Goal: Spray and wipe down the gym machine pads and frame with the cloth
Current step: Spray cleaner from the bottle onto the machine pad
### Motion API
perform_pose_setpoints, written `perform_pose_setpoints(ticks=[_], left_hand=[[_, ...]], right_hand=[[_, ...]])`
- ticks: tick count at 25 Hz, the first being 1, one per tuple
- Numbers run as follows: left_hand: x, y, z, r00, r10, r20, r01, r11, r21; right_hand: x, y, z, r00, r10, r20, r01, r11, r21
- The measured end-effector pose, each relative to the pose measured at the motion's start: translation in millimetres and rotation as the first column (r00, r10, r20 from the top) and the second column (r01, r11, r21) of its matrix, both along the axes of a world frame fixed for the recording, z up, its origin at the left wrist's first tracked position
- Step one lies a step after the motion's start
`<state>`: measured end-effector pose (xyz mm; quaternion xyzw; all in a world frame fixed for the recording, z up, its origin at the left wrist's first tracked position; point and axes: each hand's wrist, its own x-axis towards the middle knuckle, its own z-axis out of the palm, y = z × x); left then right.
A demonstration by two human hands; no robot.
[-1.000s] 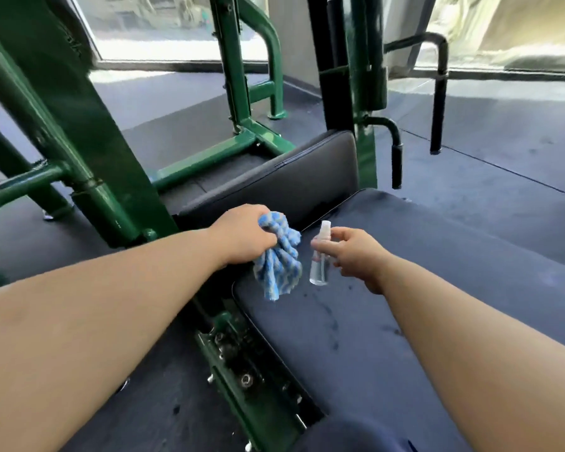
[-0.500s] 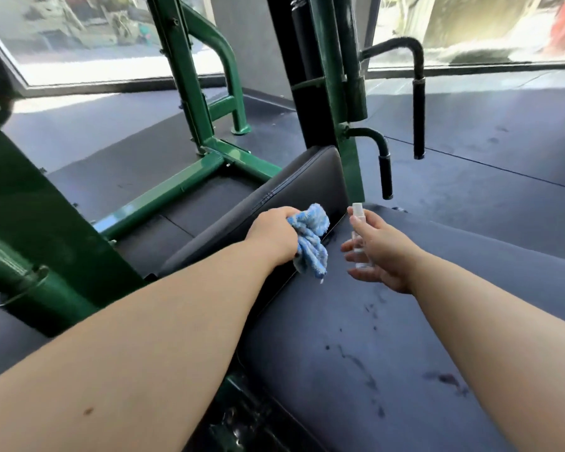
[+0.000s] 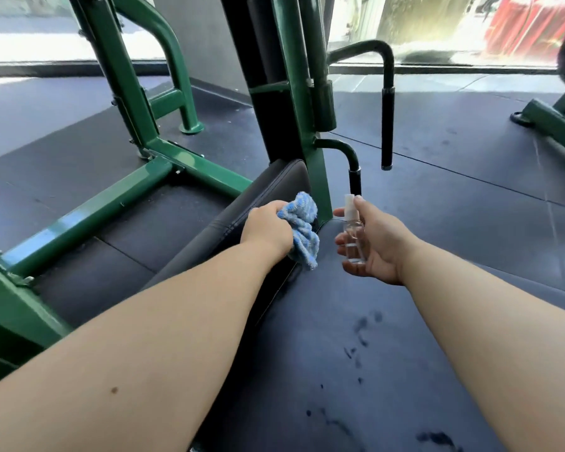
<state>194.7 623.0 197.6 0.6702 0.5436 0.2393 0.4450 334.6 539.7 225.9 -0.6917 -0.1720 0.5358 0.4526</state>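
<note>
Left hand (image 3: 268,231) grips bunched blue cloth (image 3: 302,228) against side pad (image 3: 242,210); right hand (image 3: 377,244) fingers curled around clear spray bottle (image 3: 353,233) over seat pad (image 3: 340,337).

The head view looks forward and down, close over the seat pad (image 3: 340,321) toward the green frame (image 3: 302,132).
</note>
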Motion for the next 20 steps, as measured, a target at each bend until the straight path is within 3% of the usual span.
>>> perform_pose_setpoints(ticks=[11,20], left_hand=[[137.1,59.7,-39.2,0.992,0.069,0.102,-0.066,0.997,-0.031],[176.8,94.8,-92.2,0.953,0.293,0.078,-0.289,0.955,-0.062]], right_hand=[[136.6,76.9,-31.5,0.997,-0.007,-0.080,-0.004,0.991,-0.137],[191.3,118.1,-73.0,0.984,-0.020,-0.179,-0.003,0.992,-0.129]])
